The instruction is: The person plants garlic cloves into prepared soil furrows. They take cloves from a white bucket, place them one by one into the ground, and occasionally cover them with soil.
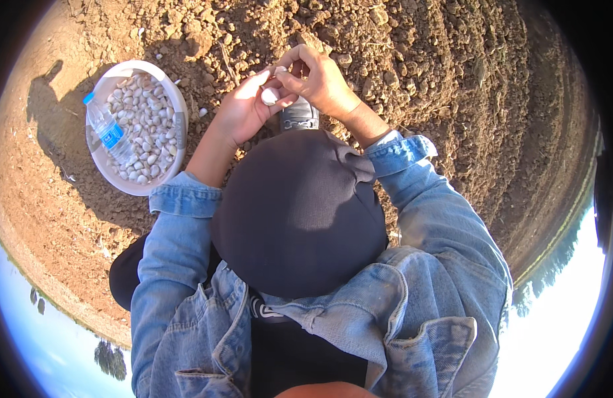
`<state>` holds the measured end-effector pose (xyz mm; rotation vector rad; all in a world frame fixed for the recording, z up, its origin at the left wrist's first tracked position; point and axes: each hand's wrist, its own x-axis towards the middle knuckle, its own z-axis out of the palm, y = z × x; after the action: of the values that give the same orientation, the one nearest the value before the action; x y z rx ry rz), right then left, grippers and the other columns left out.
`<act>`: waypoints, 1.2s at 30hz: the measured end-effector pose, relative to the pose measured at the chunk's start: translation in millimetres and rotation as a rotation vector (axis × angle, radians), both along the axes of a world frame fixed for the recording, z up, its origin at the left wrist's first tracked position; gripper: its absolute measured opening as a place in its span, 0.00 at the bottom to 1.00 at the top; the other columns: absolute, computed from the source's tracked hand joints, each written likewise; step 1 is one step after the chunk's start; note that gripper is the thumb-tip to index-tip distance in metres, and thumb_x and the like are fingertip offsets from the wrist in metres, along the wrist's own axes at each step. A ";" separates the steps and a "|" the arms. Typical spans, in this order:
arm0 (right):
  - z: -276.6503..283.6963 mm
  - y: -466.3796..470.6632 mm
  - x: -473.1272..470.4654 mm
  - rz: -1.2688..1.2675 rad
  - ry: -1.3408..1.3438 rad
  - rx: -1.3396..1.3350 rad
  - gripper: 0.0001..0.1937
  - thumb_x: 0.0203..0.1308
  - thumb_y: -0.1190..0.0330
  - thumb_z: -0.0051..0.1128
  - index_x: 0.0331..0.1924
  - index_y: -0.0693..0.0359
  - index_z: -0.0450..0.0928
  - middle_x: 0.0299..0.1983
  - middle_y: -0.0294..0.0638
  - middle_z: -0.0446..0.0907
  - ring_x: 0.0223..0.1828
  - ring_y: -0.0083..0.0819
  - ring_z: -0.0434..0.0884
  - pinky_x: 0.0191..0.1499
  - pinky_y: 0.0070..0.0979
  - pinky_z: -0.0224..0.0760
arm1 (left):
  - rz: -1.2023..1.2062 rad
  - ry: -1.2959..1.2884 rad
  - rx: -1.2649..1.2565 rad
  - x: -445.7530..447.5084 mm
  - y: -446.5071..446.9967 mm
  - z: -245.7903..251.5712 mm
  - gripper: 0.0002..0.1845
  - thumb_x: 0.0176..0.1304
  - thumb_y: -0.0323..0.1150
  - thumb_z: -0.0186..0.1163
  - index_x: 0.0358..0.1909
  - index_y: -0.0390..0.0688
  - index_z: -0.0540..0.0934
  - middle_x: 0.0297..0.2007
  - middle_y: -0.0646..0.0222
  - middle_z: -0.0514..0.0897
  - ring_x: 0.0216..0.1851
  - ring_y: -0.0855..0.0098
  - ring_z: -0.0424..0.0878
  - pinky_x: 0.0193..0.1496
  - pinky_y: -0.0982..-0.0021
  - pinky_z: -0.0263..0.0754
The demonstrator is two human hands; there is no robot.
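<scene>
My left hand (246, 107) holds a whitish garlic clove (270, 96) against its palm and fingers. My right hand (322, 79) meets the left fingertips above a black shoe and pinches a smaller pale piece (280, 70), perhaps another clove, between thumb and finger. To the left of my left hand, a white plastic basin (183, 112) on the soil is filled with many garlic cloves (142, 107). A clear plastic bottle with a blue cap and blue label (110, 133) lies on the cloves, tilted across the basin's left side.
Loose, cloddy brown soil (386, 54) surrounds me, with furrows (530, 124) on the right. A stray clove (203, 112) lies between the basin and my left hand. My bent knee in black trousers (301, 214) rises below the hands. The black shoe (300, 114) stands on the soil.
</scene>
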<state>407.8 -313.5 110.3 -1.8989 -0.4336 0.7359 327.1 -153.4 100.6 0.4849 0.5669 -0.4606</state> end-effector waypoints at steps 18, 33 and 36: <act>-169.1 -35.6 70.1 0.115 -0.627 -0.813 0.04 0.60 0.68 0.49 0.37 0.56 0.72 0.37 0.47 0.77 0.36 0.50 0.80 0.38 0.44 0.76 | 0.165 0.040 -0.019 6.1 8.3 -17.5 0.22 0.72 0.37 0.46 0.59 0.28 0.67 0.49 0.55 0.77 0.51 0.63 0.77 0.60 0.64 0.74; -72.1 -12.7 69.9 0.041 -0.626 -0.460 0.10 0.64 0.61 0.50 0.44 0.50 0.81 0.37 0.39 0.83 0.39 0.36 0.84 0.40 0.31 0.77 | 0.252 -0.077 -0.095 11.6 21.1 0.5 0.35 0.73 0.52 0.37 0.69 0.33 0.52 0.65 0.44 0.62 0.64 0.51 0.66 0.69 0.53 0.60; -8.5 15.3 33.9 0.116 -0.433 -0.050 0.09 0.60 0.61 0.55 0.41 0.52 0.81 0.32 0.37 0.82 0.36 0.36 0.83 0.36 0.31 0.77 | 0.286 -0.036 -0.134 8.1 21.8 -2.4 0.33 0.73 0.52 0.37 0.68 0.34 0.57 0.60 0.49 0.69 0.61 0.56 0.69 0.68 0.53 0.62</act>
<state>441.8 -298.2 101.8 -2.0952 -0.8064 0.4063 335.2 -131.6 98.2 0.2772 0.5561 -0.2145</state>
